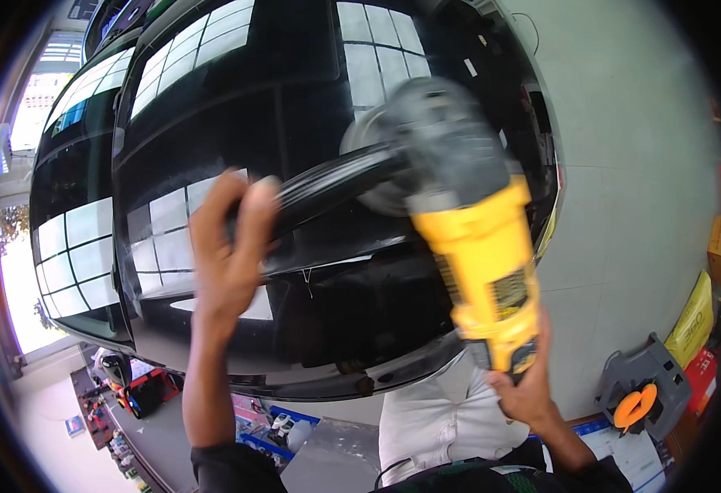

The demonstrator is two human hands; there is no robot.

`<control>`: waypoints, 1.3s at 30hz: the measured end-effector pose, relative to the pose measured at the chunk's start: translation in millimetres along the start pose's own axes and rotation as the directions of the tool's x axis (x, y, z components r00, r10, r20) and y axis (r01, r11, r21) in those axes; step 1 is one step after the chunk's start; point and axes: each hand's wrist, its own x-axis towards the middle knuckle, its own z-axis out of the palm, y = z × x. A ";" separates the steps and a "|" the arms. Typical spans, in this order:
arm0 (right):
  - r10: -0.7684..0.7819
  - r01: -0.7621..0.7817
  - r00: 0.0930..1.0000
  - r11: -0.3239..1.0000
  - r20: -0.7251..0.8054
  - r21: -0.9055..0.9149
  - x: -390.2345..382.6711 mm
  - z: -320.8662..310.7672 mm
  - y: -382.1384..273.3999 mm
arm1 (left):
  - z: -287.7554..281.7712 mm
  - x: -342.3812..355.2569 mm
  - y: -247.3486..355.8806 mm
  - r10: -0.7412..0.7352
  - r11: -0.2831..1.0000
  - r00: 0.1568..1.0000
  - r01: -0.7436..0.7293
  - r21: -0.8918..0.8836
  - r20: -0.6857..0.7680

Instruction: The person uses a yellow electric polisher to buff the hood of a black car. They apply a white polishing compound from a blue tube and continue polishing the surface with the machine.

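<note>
Here, one yellow polisher (484, 255) pressed on glossy black car body (295, 107), left hand (229, 246) wrapped around its black side handle (336, 185), right hand (525, 390) gripping its rear, one grey cord reel (644, 394) on floor at right.

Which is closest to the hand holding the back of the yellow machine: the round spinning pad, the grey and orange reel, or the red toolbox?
From the right hand, in the head view:
1. Grey and orange reel, just to its right on the floor.
2. Round spinning pad, up at the polisher's front on the black car.
3. Red toolbox, far off at lower left.
</note>
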 end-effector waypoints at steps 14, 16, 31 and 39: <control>0.031 -0.001 0.955 0.995 0.294 -0.099 15.4 6.7 9.7 | -60.7 -63.7 -9.1 0.044 0.926 0.986 0.020 0.377 -0.162; -0.039 0.064 0.987 0.985 0.156 -0.159 12.1 -28.0 29.4 | -10.5 -39.6 13.4 0.128 0.951 0.991 -0.111 0.290 -0.040; 0.074 -0.107 0.968 0.986 -0.240 -0.127 -22.4 -53.2 43.3 | 52.3 6.6 17.5 0.272 0.961 0.935 -0.275 -0.021 0.229; -0.101 0.108 0.993 0.985 0.061 -0.132 -19.4 66.5 2.7 | -88.0 -55.1 -41.2 0.055 0.998 0.998 -0.055 0.012 -0.008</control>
